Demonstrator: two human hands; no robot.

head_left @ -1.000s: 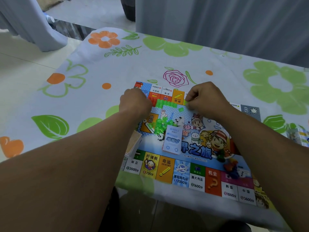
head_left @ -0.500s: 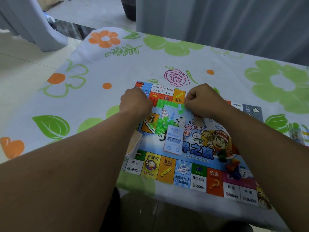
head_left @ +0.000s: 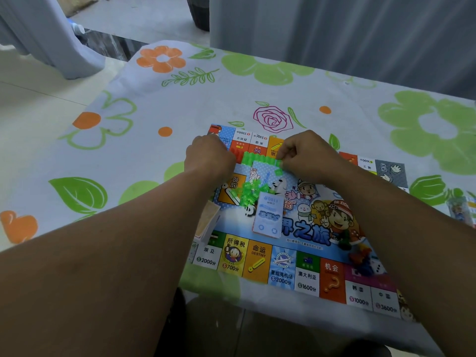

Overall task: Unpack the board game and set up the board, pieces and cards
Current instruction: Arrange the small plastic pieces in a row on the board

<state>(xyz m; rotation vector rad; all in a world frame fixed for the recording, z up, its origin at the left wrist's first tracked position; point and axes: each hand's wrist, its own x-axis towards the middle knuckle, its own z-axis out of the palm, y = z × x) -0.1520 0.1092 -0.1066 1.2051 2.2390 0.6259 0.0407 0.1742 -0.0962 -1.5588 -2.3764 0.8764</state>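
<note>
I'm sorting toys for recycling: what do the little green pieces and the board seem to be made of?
Green pieces: likely hard plastic, translucent and glossy; the loose ones look see-through against the print beneath. Board: probably thin printed paper or card with a slight sheen; it lies flat and its thickness is unclear.

Fingertips of the left hand are hidden behind the knuckles at the board's far left corner; contact with the green row cannot be told. Card stack at the board's left edge is part-covered by the forearm. Packet beyond the board's right side is cut by the frame.
</note>
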